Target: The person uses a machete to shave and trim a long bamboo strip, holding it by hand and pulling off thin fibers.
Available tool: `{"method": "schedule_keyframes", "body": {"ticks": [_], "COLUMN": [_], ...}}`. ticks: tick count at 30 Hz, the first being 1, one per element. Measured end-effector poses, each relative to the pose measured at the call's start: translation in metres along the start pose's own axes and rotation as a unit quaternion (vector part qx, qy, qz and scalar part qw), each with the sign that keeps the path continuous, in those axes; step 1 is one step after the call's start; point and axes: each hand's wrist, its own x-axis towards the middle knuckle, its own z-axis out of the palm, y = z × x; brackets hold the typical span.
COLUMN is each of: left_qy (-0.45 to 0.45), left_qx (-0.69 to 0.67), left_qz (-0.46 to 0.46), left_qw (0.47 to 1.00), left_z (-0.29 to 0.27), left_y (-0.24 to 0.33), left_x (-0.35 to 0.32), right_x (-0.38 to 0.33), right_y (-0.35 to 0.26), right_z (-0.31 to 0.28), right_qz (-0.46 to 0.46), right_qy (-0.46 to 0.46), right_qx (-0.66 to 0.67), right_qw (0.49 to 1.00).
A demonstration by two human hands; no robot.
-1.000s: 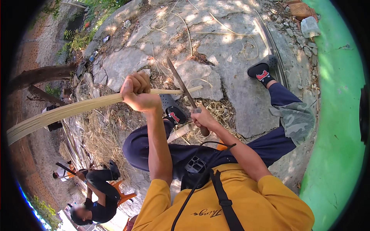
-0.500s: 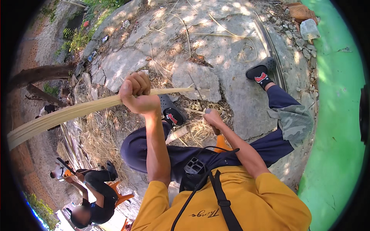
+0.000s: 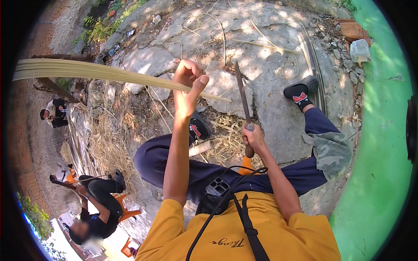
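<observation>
My left hand is raised in front of me with its fingers curled and thumb lifted, holding a bundle of long, pale bamboo strips. The bundle stretches out to the left and narrows to a thin end just right of the hand. Lower and to the right, my right hand grips the wooden handle of a long, narrow knife. Its dark blade points up and away from me, apart from the strips. Between my feet lie curly shavings and a short bamboo piece.
A green wall runs along the right. Loose strips lie on the cracked stone ground, with rubble and a white block near the wall. At lower left a person sits on an orange stool; others are farther off.
My left hand has moved right and turned, its thumb now lifted, and the bundle's far end has swung up. The knife has swung upright, its blade now in plain view.
</observation>
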Motion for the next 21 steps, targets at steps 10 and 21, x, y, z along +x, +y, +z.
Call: {"method": "schedule_keyframes", "body": {"ticks": [10,21], "left_qy": [0.120,0.092], "left_qx": [-0.073,-0.096], "left_qz": [0.045,0.069], "left_qw": [0.989,0.989], "left_z": [0.014,0.008], "left_y": [-0.035,-0.030], "left_x": [-0.020,-0.024], "right_x": [0.002,0.019], "right_y": [-0.058,-0.036], "right_z": [0.064,0.059], "right_qz": [0.021,0.142], "right_qy": [-0.182,-0.168], "right_qx": [-0.045,0.084], "right_qw": [0.982,0.972]}}
